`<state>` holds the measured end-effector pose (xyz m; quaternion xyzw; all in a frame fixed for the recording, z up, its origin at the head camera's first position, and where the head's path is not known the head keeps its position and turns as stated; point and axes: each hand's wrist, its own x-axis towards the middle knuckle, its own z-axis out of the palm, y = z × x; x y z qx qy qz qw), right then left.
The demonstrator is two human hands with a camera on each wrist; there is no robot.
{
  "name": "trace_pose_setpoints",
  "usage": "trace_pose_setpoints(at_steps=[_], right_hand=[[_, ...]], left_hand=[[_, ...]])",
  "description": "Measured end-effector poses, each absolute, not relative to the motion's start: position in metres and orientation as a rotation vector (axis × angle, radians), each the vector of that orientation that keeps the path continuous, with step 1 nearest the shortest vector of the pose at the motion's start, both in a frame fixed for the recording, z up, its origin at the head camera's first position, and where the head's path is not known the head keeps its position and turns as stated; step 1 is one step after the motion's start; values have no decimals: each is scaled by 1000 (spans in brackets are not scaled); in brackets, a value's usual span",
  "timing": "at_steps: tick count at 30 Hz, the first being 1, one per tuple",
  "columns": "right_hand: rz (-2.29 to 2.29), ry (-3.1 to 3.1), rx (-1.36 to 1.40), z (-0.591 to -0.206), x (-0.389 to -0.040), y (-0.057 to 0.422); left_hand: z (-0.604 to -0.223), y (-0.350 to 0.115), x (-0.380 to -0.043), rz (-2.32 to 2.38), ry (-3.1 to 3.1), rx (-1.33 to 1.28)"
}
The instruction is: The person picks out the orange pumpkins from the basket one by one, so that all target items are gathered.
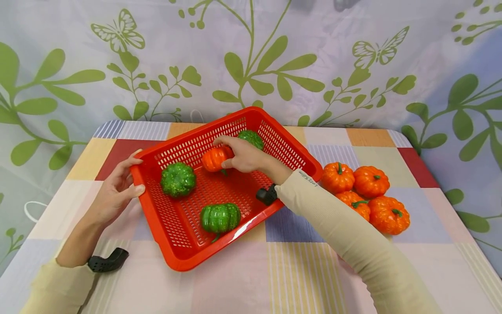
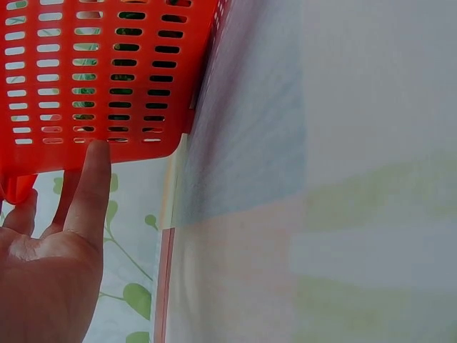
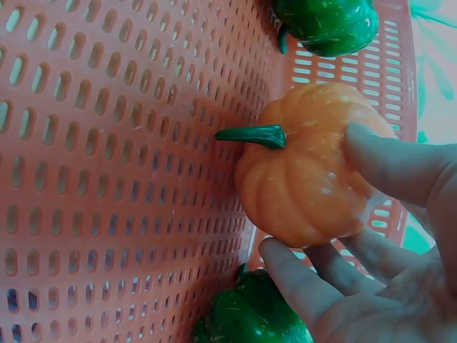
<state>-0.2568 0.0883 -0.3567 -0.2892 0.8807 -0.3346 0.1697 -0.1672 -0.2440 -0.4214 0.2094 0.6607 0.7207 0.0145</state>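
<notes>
A red plastic basket [image 1: 231,187] with slotted walls sits angled on the table. Its left rim is gripped by my left hand [image 1: 111,192], thumb on top and fingers along the outside; the left wrist view shows fingers against the slotted wall [image 2: 93,86]. Inside the basket, my right hand [image 1: 245,155] holds an orange pumpkin [image 1: 215,159] between thumb and fingers, its green stem [image 3: 253,136] pointing away from the palm. Around it in the basket lie green pumpkins: one at the left [image 1: 178,179], one near the front wall [image 1: 220,218], one in the back corner [image 1: 251,138].
Several orange pumpkins [image 1: 370,182] cluster on the table just right of the basket, beside my right forearm. A patchwork-patterned cloth [image 1: 306,270] covers the table. Behind it hangs a curtain [image 1: 157,52] printed with leaves and butterflies.
</notes>
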Motion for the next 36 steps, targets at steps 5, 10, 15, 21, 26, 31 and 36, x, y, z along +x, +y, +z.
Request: trace_pose_setpoints(at_steps=[5, 10, 15, 21, 26, 31, 36], right_hand=[[-957, 2501, -828, -357, -257, 88], [-1023, 2479, -817, -356, -257, 87], [-1080, 2465, -827, -353, -254, 86], [-1229, 2418, -757, -348, -250, 86], [-1338, 2354, -704, -341, -246, 87], [-1403, 2318, -709, -326, -239, 88], [-1455, 2232, -746, -310, -228, 91]], left_hand=[[-422, -244, -167, 2231, 2067, 668], [-423, -245, -167, 2217, 2063, 697], [-422, -245, -167, 2210, 2069, 677], [-421, -244, -167, 2198, 2099, 630], [-422, -243, -168, 2189, 2104, 630], [-420, -243, -169, 2218, 2071, 648], [-419, -242, -169, 2253, 2030, 639]])
